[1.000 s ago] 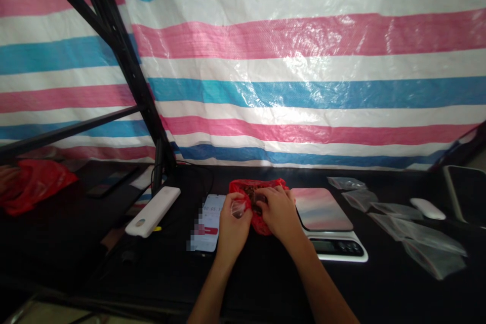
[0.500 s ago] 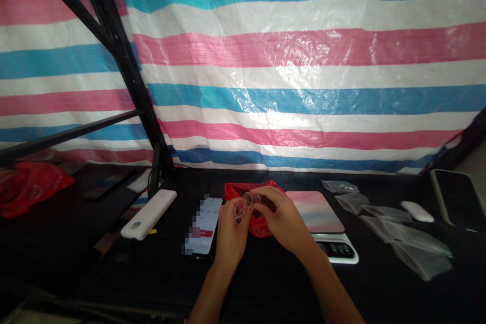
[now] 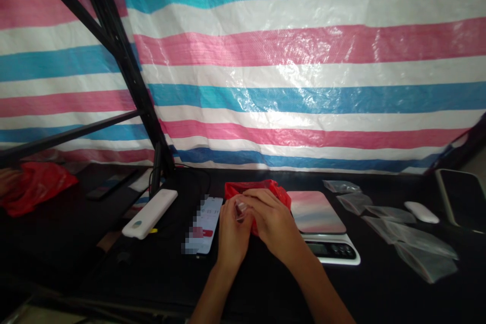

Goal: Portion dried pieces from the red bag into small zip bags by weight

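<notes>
My left hand (image 3: 233, 228) is closed around a small clear plastic bag (image 3: 240, 209), which shows between the fingers. My right hand (image 3: 271, 217) is pressed against the left, its curled fingers over the top of the bag. The small clear cup it held a moment ago is now covered by those fingers. Just behind both hands, an open red plastic bag (image 3: 279, 190) lies on the black table, its contents mostly blocked from sight. To the right of my right hand sits a white kitchen scale (image 3: 317, 212) with a pink-and-blue top.
Several flat clear zip bags (image 3: 413, 238) lie to the right, near a white rounded object (image 3: 421, 211). A phone (image 3: 205, 225) and a white power bank (image 3: 150, 213) lie to the left. Another person's hand (image 3: 8, 180) touches a red bag (image 3: 41, 187) at far left.
My right hand has tipped over to the left, onto the clear bag in my left hand. The small cup, visible earlier, has gone out of sight under the fingers.
</notes>
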`<control>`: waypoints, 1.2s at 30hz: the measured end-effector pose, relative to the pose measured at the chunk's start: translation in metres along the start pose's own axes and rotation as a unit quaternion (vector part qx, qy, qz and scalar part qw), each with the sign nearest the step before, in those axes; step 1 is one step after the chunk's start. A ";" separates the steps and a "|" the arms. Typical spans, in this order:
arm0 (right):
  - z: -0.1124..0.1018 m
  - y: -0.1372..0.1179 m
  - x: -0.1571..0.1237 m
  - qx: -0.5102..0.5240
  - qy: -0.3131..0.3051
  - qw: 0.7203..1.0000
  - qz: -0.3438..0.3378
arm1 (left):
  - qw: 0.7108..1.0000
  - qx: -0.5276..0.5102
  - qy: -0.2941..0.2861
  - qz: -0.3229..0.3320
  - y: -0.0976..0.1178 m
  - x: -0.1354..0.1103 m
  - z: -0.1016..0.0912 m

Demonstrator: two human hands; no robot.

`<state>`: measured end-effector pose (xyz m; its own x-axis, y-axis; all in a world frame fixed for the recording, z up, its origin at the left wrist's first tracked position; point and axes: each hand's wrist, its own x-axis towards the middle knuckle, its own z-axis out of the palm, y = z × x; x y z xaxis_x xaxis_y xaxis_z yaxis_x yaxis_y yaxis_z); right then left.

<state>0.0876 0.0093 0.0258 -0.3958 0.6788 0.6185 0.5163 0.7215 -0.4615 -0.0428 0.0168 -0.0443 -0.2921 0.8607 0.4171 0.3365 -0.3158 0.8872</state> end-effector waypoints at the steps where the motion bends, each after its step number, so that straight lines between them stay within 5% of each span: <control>1: 0.001 0.001 -0.001 0.000 0.004 1.000 0.001 | 1.000 0.004 -0.002 -0.003 0.001 0.000 0.000; 9: 0.009 0.021 -0.003 -0.106 0.113 0.982 0.112 | 1.000 0.028 0.014 -0.002 0.003 0.000 -0.005; 14: 0.013 0.031 -0.007 -0.155 0.085 0.970 0.169 | 0.998 0.032 0.055 -0.016 0.005 0.001 -0.006; 18: 0.008 0.018 -0.008 -0.067 0.051 0.989 0.123 | 0.993 -0.008 0.115 -0.024 0.021 0.005 -0.009; 23: -0.003 0.000 -0.012 0.074 -0.024 0.993 0.091 | 0.981 -0.182 0.032 -0.058 0.040 0.007 -0.011; 32: -0.037 0.013 -0.030 0.002 0.026 0.997 0.078 | 0.935 -0.325 -0.122 -0.068 0.050 -0.009 0.012; 36: -0.048 0.010 -0.040 -0.015 0.021 0.997 0.069 | 0.921 -0.352 -0.143 -0.084 0.056 -0.018 0.018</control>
<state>0.1455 -0.0175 0.0269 -0.2881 0.7640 0.5773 0.5858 0.6175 -0.5249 -0.0027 -0.0089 -0.0055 -0.0053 0.9595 0.2816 -0.3847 -0.2619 0.8851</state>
